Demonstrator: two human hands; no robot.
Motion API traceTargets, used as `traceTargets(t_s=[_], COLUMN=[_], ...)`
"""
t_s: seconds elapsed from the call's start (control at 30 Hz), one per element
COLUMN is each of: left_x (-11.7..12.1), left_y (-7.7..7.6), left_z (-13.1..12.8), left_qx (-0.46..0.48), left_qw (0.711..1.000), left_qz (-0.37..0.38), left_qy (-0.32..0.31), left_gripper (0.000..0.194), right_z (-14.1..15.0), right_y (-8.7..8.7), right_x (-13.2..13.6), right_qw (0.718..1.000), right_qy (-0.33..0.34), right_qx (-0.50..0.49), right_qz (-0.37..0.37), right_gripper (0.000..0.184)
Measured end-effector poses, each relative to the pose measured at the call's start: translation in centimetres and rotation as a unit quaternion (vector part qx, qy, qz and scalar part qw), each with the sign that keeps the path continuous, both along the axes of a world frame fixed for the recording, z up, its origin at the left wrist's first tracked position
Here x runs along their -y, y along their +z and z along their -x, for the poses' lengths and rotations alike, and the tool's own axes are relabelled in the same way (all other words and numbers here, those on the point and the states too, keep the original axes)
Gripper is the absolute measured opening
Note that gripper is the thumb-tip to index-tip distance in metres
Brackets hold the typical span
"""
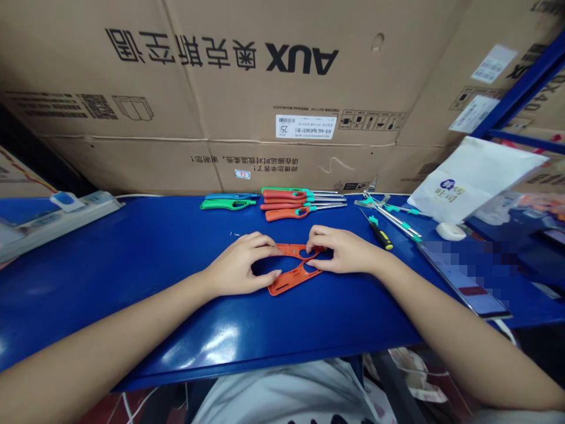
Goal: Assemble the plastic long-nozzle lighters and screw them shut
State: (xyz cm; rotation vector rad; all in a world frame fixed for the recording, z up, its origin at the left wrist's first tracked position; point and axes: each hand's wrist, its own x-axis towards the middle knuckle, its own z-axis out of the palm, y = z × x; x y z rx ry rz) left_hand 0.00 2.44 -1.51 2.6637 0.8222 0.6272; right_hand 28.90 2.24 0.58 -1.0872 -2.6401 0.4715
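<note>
Two orange lighter casing halves lie side by side on the blue table, hollow inner faces up, spread apart at the left and close together at the right. My left hand (242,264) has its fingers on the end of the farther half (288,249) and its thumb on the end of the nearer half (286,281). At their right ends, my right hand (342,250) curls its fingers and thumb onto both pieces. Behind the hands lie several red and orange long-neck lighters (286,214) with metal tubes, beside green and blue lighter casings (227,204).
To the right are a black-and-yellow screwdriver (382,235), metal lighter tubes with teal fittings (392,217), a phone (463,281), a white earbud case (450,231) and a white paper bag (472,176). A power strip (57,221) sits left. Large cardboard boxes (220,118) wall the back.
</note>
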Motion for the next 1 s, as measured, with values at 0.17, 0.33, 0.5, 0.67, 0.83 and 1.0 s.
traceTargets(t_s=[0.17,0.33,0.5,0.67,0.83,1.0], left_x=[0.0,0.0,0.0,-0.2,-0.3,-0.3], left_y=[0.0,0.1,-0.1,-0.4,-0.6,-0.4], left_z=[0.1,0.1,0.2,0.3,0.4,0.3], left_qx=[-0.028,-0.056,-0.056,-0.022,-0.017,-0.015], left_qw=[1.0,0.998,0.998,0.999,0.999,0.999], left_qz=[-0.006,-0.011,-0.011,-0.005,-0.02,-0.033], left_qy=[0.0,-0.004,-0.003,-0.03,-0.036,-0.034], left_gripper=[0.04,0.041,0.04,0.039,0.036,0.033], right_z=[0.1,-0.1,-0.2,-0.1,-0.3,-1.2], right_y=[0.2,0.3,0.2,-0.1,-0.1,-0.1], right_x=[0.1,0.0,-0.1,-0.1,-0.2,-0.9], right_qw=[1.0,0.999,1.0,1.0,0.999,0.996], right_qy=[-0.009,-0.028,-0.02,-0.013,-0.001,-0.021], right_qx=[0.012,0.025,0.018,-0.003,-0.034,-0.058], right_qz=[0.007,0.007,0.002,-0.013,-0.031,-0.063], right_gripper=[0.029,0.047,0.044,0.017,0.016,0.019])
